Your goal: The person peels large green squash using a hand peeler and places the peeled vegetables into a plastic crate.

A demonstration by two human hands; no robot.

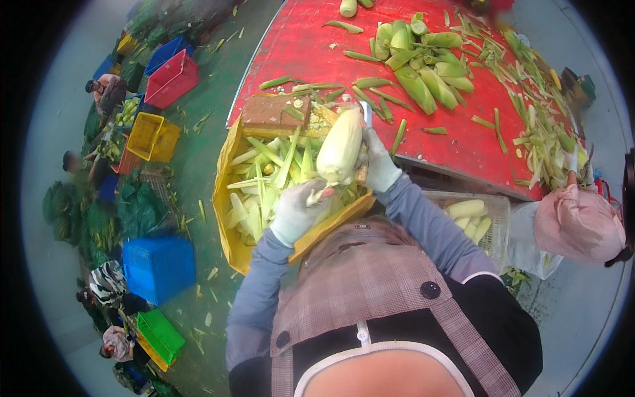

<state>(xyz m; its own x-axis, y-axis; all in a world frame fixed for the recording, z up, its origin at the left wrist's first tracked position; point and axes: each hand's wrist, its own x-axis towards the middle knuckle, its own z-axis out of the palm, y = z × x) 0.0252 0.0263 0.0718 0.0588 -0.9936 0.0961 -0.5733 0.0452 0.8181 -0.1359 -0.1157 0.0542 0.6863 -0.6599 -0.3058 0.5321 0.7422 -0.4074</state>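
A pale ear of corn [339,149], stripped to its light inner husk, is held up in front of me. My left hand [299,208], in a white glove, grips its lower end. My right hand [379,161], gloved too, holds a knife [367,113] with its blade pointing up beside the ear; a wooden handle end shows below. How far the right fingers also touch the corn is hidden. Beneath both hands a yellow sack [226,198] gapes wide, full of peeled green husks [265,186]. A brown block [275,115] rests at the sack's far edge, on the red tabletop [302,44].
Unpeeled corn [431,74] is piled on the table. Loose husks [543,129] line its right side, where a co-worker [578,223] stands. A clear crate [496,218] with pale ears is at my right. Across the green floor are a blue crate [158,268] and several seated people.
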